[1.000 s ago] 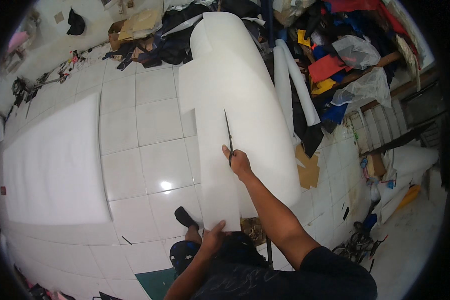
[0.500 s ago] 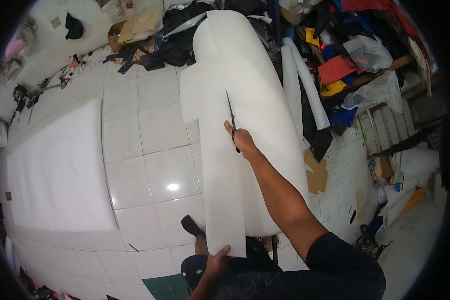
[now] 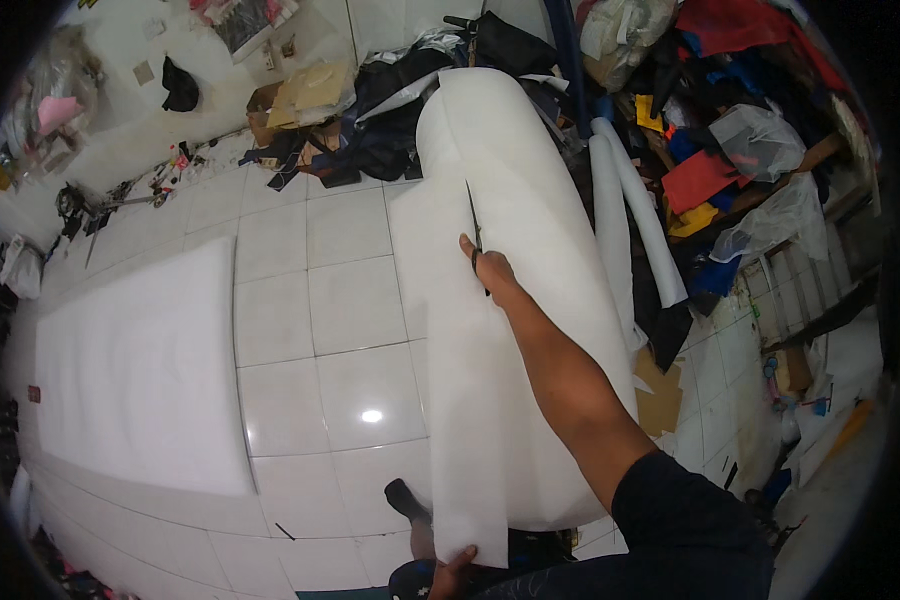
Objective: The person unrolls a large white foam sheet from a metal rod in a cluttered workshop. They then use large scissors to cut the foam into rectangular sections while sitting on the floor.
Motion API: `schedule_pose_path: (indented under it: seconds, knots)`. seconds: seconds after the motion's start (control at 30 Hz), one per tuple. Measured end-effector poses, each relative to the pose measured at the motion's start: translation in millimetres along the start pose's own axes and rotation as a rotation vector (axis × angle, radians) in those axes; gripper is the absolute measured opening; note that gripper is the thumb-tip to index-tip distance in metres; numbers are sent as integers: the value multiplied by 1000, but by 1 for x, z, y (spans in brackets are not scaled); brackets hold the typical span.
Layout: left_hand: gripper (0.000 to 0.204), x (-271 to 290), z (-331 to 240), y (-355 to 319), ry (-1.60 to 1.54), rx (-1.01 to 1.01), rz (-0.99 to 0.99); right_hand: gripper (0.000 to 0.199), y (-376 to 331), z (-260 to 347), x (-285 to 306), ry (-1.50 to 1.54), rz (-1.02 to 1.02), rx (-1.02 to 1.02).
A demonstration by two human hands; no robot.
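My right hand [image 3: 492,272] is closed around the handles of a pair of dark scissors [image 3: 474,215], its long blades pointing away from me over the white sheet. The scissors lie along the upper left side of a big white roll of soft sheet material [image 3: 550,300]. A long strip [image 3: 470,450] of the same sheet runs from near the scissors down toward me. At its near end, my left hand [image 3: 455,572] grips the strip's bottom edge, thumb on top and the other fingers mostly hidden.
A flat white sheet or panel [image 3: 140,370] lies on the tiled floor [image 3: 280,310] at left. Slim white rolls [image 3: 640,220] lean beside the big roll. Fabric scraps and plastic [image 3: 700,180] pile at upper right. Cardboard [image 3: 315,95] and dark scraps [image 3: 370,150] lie beyond.
My view has tilted up, so the scene sits lower in it. My right hand has pushed the scissors farther along the roll, away from me. The left hand keeps its hold.
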State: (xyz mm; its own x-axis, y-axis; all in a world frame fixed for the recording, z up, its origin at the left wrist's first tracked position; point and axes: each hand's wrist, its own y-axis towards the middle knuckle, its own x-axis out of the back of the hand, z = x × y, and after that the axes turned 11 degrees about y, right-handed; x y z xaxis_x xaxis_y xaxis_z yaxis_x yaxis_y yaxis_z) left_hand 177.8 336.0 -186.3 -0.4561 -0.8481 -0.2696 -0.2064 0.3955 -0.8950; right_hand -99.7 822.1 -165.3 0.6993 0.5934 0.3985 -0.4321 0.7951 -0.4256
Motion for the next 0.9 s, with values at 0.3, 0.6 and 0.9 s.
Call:
schedule_pose_path:
  seconds: [0.3,0.6,0.9]
  knots:
    - [42,-9,7,-2,-133,-27,-83,63,69,45,5,239,100,-108]
    - [30,-14,-4,-4,-91,11,-131,63,101,51,-7,133,47,-56]
    - [36,43,23,19,-452,-102,-264,62,-7,23,10,-168,258,303]
